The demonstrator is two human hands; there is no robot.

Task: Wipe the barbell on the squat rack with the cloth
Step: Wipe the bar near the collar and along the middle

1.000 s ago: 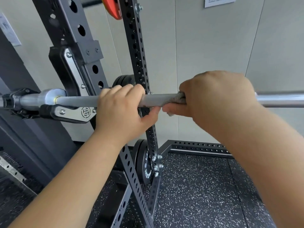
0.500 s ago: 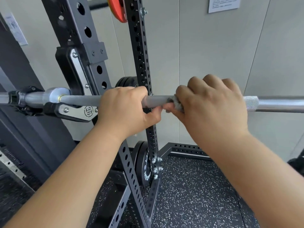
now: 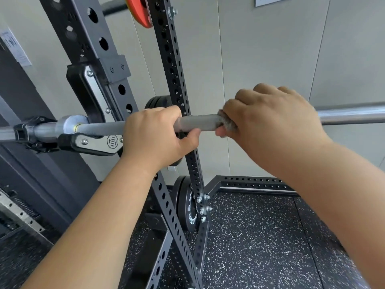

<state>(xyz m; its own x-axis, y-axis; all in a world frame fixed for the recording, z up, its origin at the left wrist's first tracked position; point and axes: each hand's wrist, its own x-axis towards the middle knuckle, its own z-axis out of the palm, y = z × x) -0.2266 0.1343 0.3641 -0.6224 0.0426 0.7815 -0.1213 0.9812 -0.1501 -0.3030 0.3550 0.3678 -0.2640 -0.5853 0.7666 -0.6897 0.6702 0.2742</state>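
Pale panelled walls [image 3: 260, 59] rose over black speckled flooring [image 3: 260, 236]. The barbell [image 3: 198, 122] lay across the black squat rack [image 3: 170, 65]. The left hand [image 3: 154, 134] curled around it; just beside, the right hand [image 3: 270, 124] gripped the grey cloth [image 3: 226, 123] against it.

Weight plates, rubber matting and paper notices in a gym corner.

A black weight plate [image 3: 190, 207] with white lettering stands on edge low down. Speckled rubber flooring [image 3: 250, 236] runs out to its right. Above it sits a stack of dark plates [image 3: 155, 103], and higher still a red-orange plate [image 3: 141, 11]. Far up to its right a paper notice [image 3: 270, 0] hangs on the grey wall [image 3: 260, 59]; another sheet [image 3: 15, 49] hangs up to its left.
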